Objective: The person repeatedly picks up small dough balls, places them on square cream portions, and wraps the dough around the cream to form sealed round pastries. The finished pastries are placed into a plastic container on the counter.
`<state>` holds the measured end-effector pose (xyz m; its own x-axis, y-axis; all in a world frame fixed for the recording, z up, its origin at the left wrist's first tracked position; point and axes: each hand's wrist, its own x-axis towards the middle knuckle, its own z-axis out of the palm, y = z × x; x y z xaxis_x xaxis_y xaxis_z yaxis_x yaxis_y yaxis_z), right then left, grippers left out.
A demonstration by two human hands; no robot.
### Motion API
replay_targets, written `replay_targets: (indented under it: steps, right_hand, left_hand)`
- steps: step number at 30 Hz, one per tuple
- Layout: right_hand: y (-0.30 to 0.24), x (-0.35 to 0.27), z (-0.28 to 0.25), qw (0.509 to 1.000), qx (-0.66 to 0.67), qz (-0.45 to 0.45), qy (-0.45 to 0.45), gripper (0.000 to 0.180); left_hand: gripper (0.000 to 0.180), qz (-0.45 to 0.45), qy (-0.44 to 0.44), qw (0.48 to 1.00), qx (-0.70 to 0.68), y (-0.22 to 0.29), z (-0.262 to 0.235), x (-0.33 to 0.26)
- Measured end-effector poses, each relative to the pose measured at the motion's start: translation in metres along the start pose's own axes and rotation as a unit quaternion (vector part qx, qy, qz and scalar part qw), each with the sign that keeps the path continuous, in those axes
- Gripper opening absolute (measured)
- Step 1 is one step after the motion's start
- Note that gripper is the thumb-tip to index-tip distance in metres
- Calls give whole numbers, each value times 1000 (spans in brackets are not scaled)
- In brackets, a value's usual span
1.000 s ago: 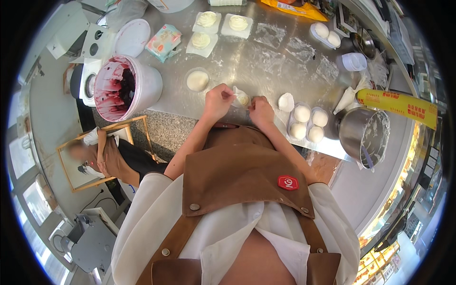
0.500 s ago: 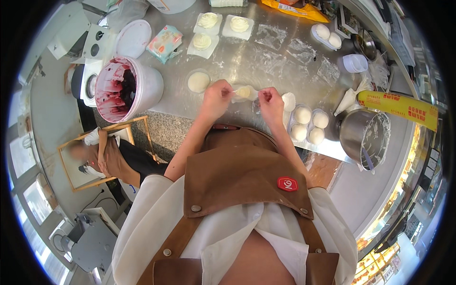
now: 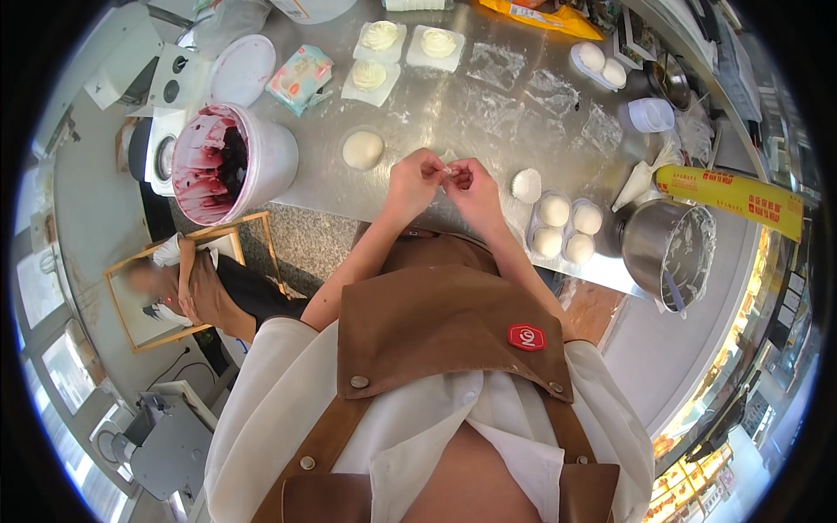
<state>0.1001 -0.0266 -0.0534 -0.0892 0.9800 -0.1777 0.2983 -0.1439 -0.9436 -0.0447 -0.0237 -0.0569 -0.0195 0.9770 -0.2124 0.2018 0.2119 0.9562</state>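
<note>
Left hand [image 3: 415, 178] and right hand [image 3: 472, 185] meet fingertip to fingertip, pinching a small white dough piece [image 3: 450, 173] above the steel counter [image 3: 488, 96]; yellow film box [image 3: 731, 197] lies right; pastel packet [image 3: 299, 78] upper left; red-stained tub [image 3: 228, 162] at the counter's left edge.

Far left of our left hand [image 3: 414, 179] we see a pastel wipes pack [image 3: 299, 78]. A long yellow-and-red wrap box [image 3: 731, 199] lies right of our right hand [image 3: 475, 187]; an orange bag [image 3: 536, 16] sits beyond.
</note>
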Motion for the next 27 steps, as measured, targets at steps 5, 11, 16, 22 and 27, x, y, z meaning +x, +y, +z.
replay_targets:
  steps: [5,11,16,22,27]
  right_hand:
    - [-9,2,3,984,-154,-93,9,20]
    - [-2,4,4,967,-206,-146,20,15]
    - [1,3,1,964,-204,-165,34,11]
    - [3,1,0,975,-176,-127,52,10]
    - [9,2,0,978,-166,-114,59,10]
  left_hand:
    - [13,-32,29,997,-59,-9,1,3]
    - [12,-50,55,997,-5,-11,1,1]
    - [10,-96,58,991,-76,-15,-7,2]
    - [11,-25,75,989,125,-51,-16,1]
    - [14,-156,-4,985,-74,-52,-14,-1]
